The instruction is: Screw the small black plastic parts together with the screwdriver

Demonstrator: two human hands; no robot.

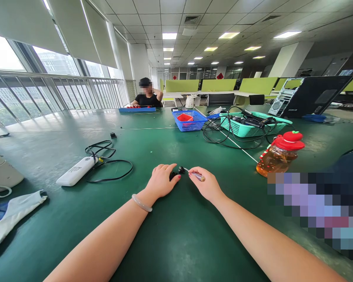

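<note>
Left hand (161,181): laid over the green tabletop (179,239), pale bracelet (141,203) worn at the wrist; thumb and forefinger are parted beside 1 small black part (181,170). Whether it is pinched by the left grip cannot be told.
Right hand (205,183): 1 screwdriver (199,176) is held by the handle in a closed grip, its shaft pointed at the black part.
Black part: located on the tabletop between the 2 hands.
Left side: 1 white oblong case (77,171) and 1 black-corded plug (113,135).
Right side: 1 red-lidded bottle (273,160), partly filled with amber liquid.
Beyond: 1 blue basket (191,125), by which a red tray (184,117) is held; 1 turquoise basket (241,130), heaped with dark cables.
</note>
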